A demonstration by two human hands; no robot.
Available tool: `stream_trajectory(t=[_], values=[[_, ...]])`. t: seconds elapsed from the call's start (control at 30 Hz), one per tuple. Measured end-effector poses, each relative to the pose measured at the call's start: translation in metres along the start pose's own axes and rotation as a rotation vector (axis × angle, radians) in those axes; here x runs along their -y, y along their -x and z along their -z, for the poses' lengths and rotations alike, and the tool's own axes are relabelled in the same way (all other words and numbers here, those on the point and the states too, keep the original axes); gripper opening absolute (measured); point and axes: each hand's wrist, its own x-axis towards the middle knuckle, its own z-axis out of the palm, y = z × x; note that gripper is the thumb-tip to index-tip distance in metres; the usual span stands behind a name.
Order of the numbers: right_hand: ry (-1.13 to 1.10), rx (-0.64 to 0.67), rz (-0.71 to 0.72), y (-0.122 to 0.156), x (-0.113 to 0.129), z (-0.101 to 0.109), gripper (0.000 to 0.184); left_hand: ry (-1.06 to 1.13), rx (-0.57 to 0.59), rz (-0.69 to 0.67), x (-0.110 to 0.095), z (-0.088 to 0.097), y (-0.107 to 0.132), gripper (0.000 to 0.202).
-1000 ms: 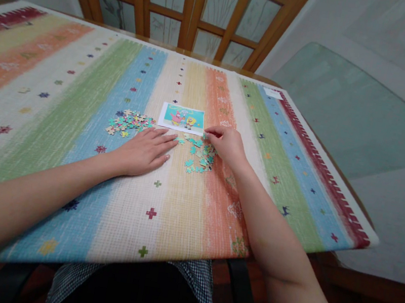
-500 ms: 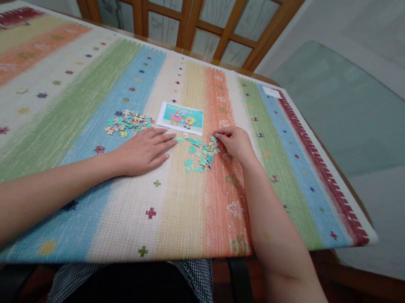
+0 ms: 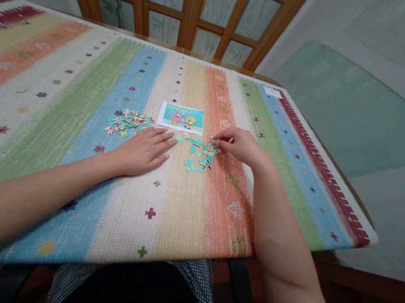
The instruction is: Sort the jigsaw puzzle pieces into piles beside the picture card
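Observation:
My left hand [image 3: 147, 150] lies flat on the striped tablecloth, its fingers stretched out beside a heap of mixed jigsaw puzzle pieces [image 3: 124, 121]. My right hand [image 3: 240, 144] is pinched at the upper right of a looser group of mostly turquoise puzzle pieces [image 3: 190, 163]. A small puzzle piece [image 3: 214, 140] shows at its fingertips. Just beyond both hands rests a white-bordered picture card [image 3: 183, 119] with cartoon figures on a turquoise background.
The striped tablecloth [image 3: 178, 209] covers a large table. A small white paper [image 3: 272, 92] lies near the far right corner. Wooden doors with glass panes [image 3: 162, 27] stand behind the table. A dark chair arm [image 3: 242, 301] is below the near edge.
My right wrist has lifted and turned, with the fingertips shifting slightly lower over the turquoise pieces. My left hand stays where it was.

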Motion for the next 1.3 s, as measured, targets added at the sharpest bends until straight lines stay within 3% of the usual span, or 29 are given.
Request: stream_trajectory(t=[0.13,0.3,0.4,0.53,0.67,0.87,1.3], values=[[0.017,0.047,0.08,0.003,0.016,-0.001,0.021,0.013,0.012,0.004,-0.001,0.002,0.0,0.059],[0.031,0.207,0.159,0.009,0.03,-0.001,0.021,0.038,0.001,0.016,-0.001,0.002,0.0,0.058],[0.009,0.273,0.181,0.013,0.038,-0.005,0.033,0.043,-0.006,0.019,-0.001,0.001,0.0,0.059],[0.009,0.261,0.184,0.016,0.05,-0.019,0.045,0.05,-0.006,0.021,0.0,0.0,0.0,0.06],[0.033,0.235,0.207,0.017,0.058,-0.027,0.041,0.049,-0.006,0.016,0.0,-0.001,0.0,0.062],[0.004,0.355,0.225,0.016,0.057,-0.015,0.016,0.055,-0.001,0.015,-0.001,0.001,0.0,0.061],[0.075,0.454,0.042,0.012,0.035,0.003,0.02,0.066,-0.018,0.03,-0.001,-0.001,0.001,0.064]])
